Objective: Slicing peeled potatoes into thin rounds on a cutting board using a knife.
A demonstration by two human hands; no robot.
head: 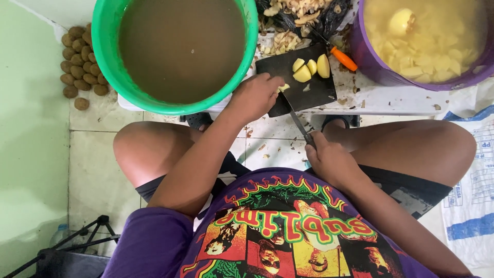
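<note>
My left hand (254, 95) rests at the near left edge of a black cutting board (319, 90), fingers closed on a small piece of peeled potato (283, 88). My right hand (329, 159) grips the handle of a knife (298, 121) whose blade points up toward the board's near edge. Three yellow peeled potato pieces (310, 68) lie on the far part of the board.
A green bucket (110, 56) of murky brown water stands at the left. A purple tub (370, 67) of cut potato in water stands at the right. An orange-handled peeler (342, 58) and a peel heap (288, 20) lie behind the board. Unpeeled potatoes (80, 59) sit on the floor.
</note>
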